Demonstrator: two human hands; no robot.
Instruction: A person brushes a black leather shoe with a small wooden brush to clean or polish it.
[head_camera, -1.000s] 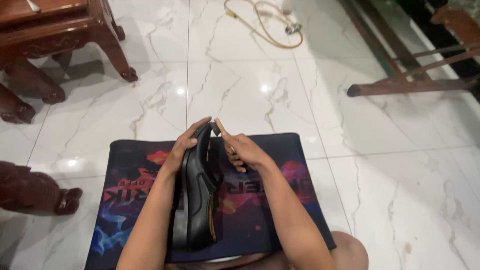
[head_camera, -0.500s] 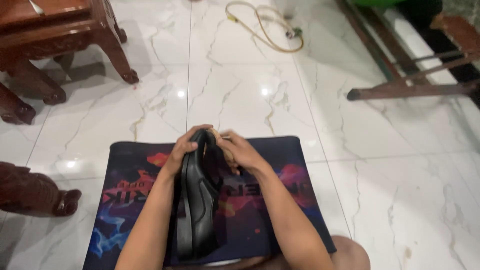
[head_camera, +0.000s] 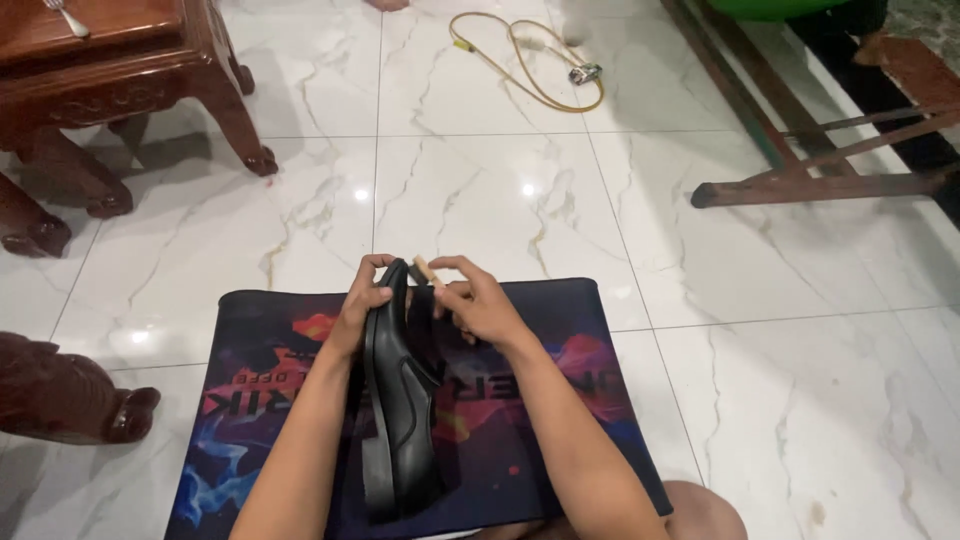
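The left hand (head_camera: 362, 300) is wrapped around the toe end of a black leather shoe (head_camera: 398, 410), fingers curled over the tip and thumb on the near side, so the grip is closed firmly on the shoe. The shoe is turned on its side, toe pointing away from the person and heel toward the body, its sole edge facing left; it is held just above, or possibly resting on, a dark mat (head_camera: 560, 400) printed with red, blue and purple patterns, and the view does not settle which. The right hand (head_camera: 478, 300) is directly beside the toe, fingers pinched together on a small wooden-backed brush (head_camera: 424, 269), whose pale end shows between the two hands; the bristle side appears to face the shoe, though contact cannot be confirmed from this angle. Both forearms extend up from the bottom edge of the view, and a bare knee (head_camera: 700, 510) shows at the lower right, over the mat's corner. The mat lies flat on a white marble tile floor (head_camera: 480, 190). Carved dark wooden furniture (head_camera: 120, 90) stands at the upper left. A coiled yellow hose (head_camera: 540, 90) lies on the floor well beyond the mat. A wooden frame (head_camera: 810, 175) rests at the upper right.
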